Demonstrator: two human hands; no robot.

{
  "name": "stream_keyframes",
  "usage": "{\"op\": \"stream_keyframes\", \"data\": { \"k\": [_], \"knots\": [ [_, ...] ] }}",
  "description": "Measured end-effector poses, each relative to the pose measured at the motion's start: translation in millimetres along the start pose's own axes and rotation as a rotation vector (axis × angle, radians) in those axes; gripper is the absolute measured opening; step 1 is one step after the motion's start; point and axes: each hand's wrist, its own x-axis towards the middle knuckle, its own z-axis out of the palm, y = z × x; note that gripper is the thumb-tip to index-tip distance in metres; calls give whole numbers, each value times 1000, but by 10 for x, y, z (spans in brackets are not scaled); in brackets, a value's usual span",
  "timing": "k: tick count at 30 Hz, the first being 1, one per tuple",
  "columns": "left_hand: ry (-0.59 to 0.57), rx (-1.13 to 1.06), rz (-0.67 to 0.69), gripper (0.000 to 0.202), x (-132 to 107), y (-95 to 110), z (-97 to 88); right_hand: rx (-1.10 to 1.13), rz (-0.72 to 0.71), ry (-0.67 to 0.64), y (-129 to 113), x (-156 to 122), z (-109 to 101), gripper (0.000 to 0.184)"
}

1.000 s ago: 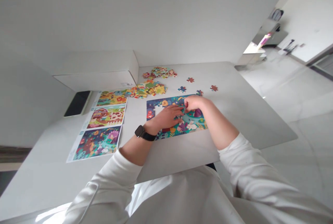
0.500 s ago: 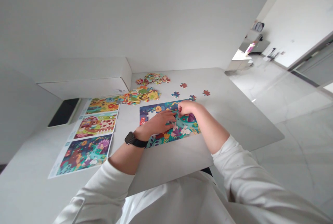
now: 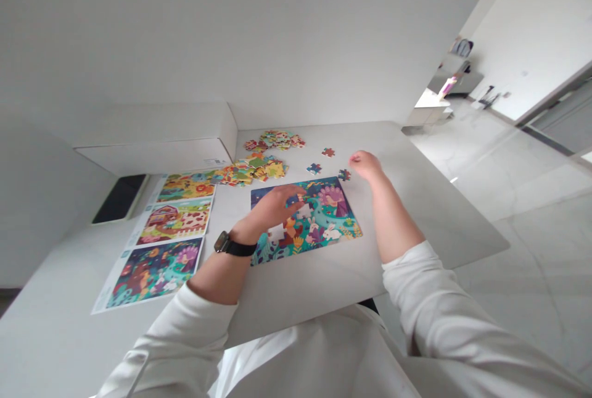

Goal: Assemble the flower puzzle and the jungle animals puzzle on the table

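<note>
Fingers (image 3: 287,192) of the left hand (image 3: 272,210) bunch together and appear to pinch a small blue jigsaw piece (image 3: 295,199), while the right hand's fingers (image 3: 359,160) curl loosely, touching nothing. On the white tabletop (image 3: 430,213), a colourful cardboard jigsaw puzzle (image 3: 328,219) lies near the centre, with white gaps at its 7 o'clock side. The left forearm, with a black-strapped watch (image 3: 229,245), reaches across to the puzzle from 7 o'clock. The raised right hand (image 3: 366,165) sits beyond the puzzle's 1 o'clock corner, just beside a loose jigsaw piece (image 3: 343,174). Heaped multicoloured pieces (image 3: 254,169) lie at 11 o'clock.
</note>
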Motion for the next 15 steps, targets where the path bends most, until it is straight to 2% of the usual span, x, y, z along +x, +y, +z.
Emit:
{"op": "stream_keyframes", "data": {
  "k": [3, 7, 10, 15],
  "knots": [
    [94, -4, -107, 39, -13, -36, -186, -45, 165, 124, 407, 135, -93, 36],
    [195, -13, -210, 39, -40, -79, -318, -62, 289, 121, 764, 199, -54, 51],
    [238, -13, -257, 39, -52, -116, -372, -61, 305, 92, 830, 199, 16, 58],
    [305, 8, -307, 39, -76, -235, -524, -106, 299, 78, 831, 215, 66, 46]
  ]
}}
